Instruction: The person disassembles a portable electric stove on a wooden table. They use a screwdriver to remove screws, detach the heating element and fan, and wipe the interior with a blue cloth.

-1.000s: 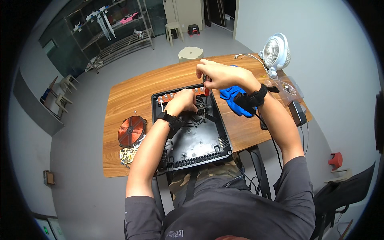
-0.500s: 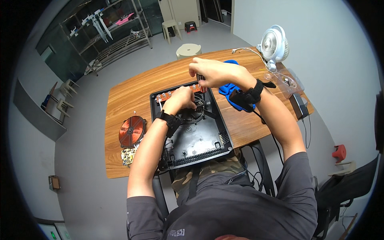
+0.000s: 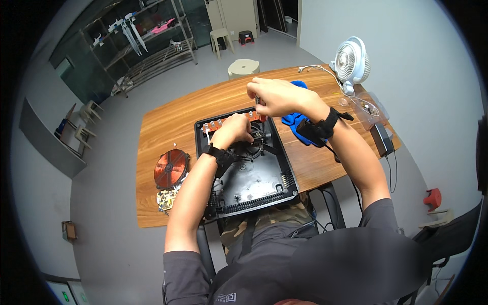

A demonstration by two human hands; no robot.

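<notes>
A black plastic induction cooker housing [image 3: 249, 185] lies open on the table in front of me. An orange circuit strip [image 3: 216, 123] with several round metal parts runs along its far edge, and a round black fan [image 3: 247, 150] sits inside. My right hand [image 3: 277, 97] is closed round a screwdriver [image 3: 258, 101], held upright over the housing's far right corner; its tip is hidden. My left hand [image 3: 235, 130] reaches into the housing, fingers curled and pressed down beside the fan near a small dark part [image 3: 260, 135]. What those fingers hold is hidden.
Left of the housing lie a copper coil disc [image 3: 171, 168] and a small circuit board [image 3: 165, 200]. A blue cloth [image 3: 299, 127] is to the right. Farther right stand a white fan [image 3: 349, 63], a clear plastic box [image 3: 370, 108] and a black adapter box [image 3: 382, 139].
The view has shifted slightly, moving the whole scene a little. Both hands stay at nearly the same places over the housing, the right one still on the screwdriver.
</notes>
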